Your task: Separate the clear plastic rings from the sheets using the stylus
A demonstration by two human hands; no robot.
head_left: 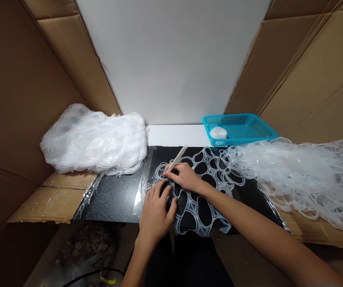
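A thin white stick (177,158) is pinched in my right hand (186,177), tilted up to the right; its lower end is hidden by the fingers. Beneath both hands lies a translucent sheet (193,209) with several oval cut-outs, like leftover rubber or silicone webbing. My left hand (156,211) rests on the sheet's left edge, fingers apart and bent, with the tips close to my right hand. Small loops of the same material (159,170) stick out at the upper left of the sheet.
A thick stack of whitish sheets (96,139) stands at the left. On the right is a heap of cut-out webbing (308,171). A blue basket (240,141) at the back holds a few white rings (218,132). Cardboard walls (311,59) flank the black work surface (111,199).
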